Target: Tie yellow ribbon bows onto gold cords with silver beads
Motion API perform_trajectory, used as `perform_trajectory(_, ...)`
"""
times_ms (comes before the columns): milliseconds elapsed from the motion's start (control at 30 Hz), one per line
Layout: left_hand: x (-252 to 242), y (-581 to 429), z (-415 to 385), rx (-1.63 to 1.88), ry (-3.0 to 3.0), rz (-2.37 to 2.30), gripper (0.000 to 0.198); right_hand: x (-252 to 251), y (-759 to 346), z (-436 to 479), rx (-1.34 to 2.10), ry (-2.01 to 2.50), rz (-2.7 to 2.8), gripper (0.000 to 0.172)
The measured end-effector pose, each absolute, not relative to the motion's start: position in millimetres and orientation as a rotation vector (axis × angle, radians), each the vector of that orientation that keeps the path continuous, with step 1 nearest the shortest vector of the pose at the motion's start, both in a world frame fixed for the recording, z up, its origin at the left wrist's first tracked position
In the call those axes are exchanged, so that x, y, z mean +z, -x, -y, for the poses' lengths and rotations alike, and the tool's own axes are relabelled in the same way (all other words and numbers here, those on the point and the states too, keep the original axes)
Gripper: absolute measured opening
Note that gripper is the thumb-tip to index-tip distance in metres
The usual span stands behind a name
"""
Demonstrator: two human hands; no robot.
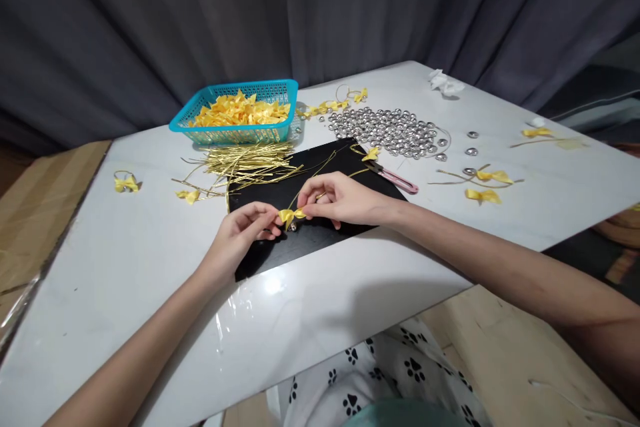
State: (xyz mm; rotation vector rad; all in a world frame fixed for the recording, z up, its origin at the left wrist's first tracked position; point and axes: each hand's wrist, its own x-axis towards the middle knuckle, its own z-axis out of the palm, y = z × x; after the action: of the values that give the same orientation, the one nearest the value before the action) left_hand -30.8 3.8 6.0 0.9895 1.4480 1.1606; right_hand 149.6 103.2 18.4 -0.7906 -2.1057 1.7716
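A small yellow ribbon bow (pixel 289 216) is stretched between my two hands above a black mat (pixel 280 250). My left hand (pixel 250 223) pinches its left loop, and my right hand (pixel 335 199) pinches the right loop. Just under the bow hangs a small silver bell (pixel 293 227). A thin gold tie rises behind it, close to my right fingers. Beyond my hands lies a pile of gold twist ties (pixel 245 163), partly on the mat. Pink-handled snips (pixel 395 178) rest at the mat's right edge, beside another yellow bow (pixel 371 154).
A turquoise basket (pixel 235 133) of yellow bows stands at the back left. Many silver bells (pixel 390 132) spread over the white table (pixel 165 267) at the back. Loose bows (pixel 483 196) lie right and left. Crumpled white tissue (pixel 445 83) sits at the far right.
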Motion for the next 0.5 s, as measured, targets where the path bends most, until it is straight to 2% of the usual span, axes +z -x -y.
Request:
perform_trajectory(167, 4, 32, -3, 1.185, -1.018, -1.466, 0.031, 17, -148, -102, 1.777, 0.832, 2.076, 0.006)
perform_trajectory(300, 3, 30, -3, 1.173, -1.039, -1.514, 0.027, 15, -147, -99, 1.816, 0.8, 2.08, 0.003)
perform_trajectory(500, 4, 31, -4, 1.281, -0.874, -1.476, 0.021, 10, -144, -92, 1.867, 0.947, 1.767, 0.011)
